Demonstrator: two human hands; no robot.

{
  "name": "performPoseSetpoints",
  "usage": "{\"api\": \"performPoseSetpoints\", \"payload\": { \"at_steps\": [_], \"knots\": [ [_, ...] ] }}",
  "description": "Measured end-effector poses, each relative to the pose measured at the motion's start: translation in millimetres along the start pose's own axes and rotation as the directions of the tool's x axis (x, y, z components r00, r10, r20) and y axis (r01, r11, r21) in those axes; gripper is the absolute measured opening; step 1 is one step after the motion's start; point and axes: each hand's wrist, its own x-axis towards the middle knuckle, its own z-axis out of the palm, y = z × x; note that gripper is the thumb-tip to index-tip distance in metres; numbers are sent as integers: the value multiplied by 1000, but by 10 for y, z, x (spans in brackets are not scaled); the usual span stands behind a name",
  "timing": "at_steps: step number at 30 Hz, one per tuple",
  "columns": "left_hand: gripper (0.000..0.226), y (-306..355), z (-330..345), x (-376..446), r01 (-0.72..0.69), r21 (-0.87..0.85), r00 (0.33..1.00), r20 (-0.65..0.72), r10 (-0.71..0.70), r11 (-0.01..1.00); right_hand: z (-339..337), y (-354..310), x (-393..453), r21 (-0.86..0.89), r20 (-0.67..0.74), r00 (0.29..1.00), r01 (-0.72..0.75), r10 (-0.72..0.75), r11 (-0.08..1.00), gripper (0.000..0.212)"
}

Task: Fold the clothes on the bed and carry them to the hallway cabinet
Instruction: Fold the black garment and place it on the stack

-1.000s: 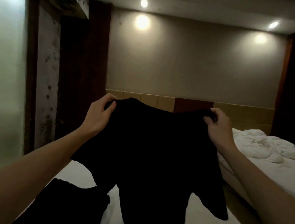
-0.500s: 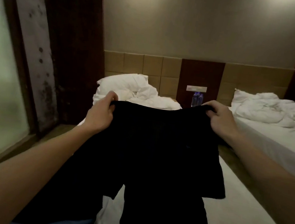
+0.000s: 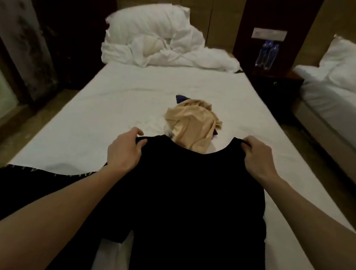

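Both hands hold a black short-sleeved cotton T-shirt (image 3: 195,197) by its shoulders over the white-sheeted bed (image 3: 112,107): the left hand (image 3: 124,150) and right hand (image 3: 258,160) each have fingers clenched on the fabric. Beyond the collar lies a crumpled beige garment (image 3: 192,123).

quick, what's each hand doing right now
Left hand: grips the black shirt at its left shoulder.
Right hand: grips the same shirt at its right shoulder.

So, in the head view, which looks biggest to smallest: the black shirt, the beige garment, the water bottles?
1. black shirt, though nearest the camera
2. beige garment
3. water bottles, farthest away
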Motion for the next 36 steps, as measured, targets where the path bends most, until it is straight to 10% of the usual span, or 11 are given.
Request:
{"api": "performPoseSetpoints", "payload": {
  "at_steps": [12, 21, 31, 36],
  "knots": [
    [11, -602, 1682, 671, -3, 106, 999, 53, -2, 994, 1551, 966, 841, -203, 127, 985, -93, 121, 975, 29],
    [28, -691, 1613, 533, -110, 212, 993, 60, 100, 971, 1464, 1026, 643, -285, 102, 988, -79, 112, 955, 32],
    [48, -662, 567, -151, 205, 630, 834, 288, -470, 749, 456, 1378, -80, -365, 363, 851, -246, 380, 898, 43],
    [26, -514, 326, -284, 79, 701, 826, 352, -441, 709, 333, 1500, -289, -197, 334, 833, -395, 440, 897, 45]
  ]
}}
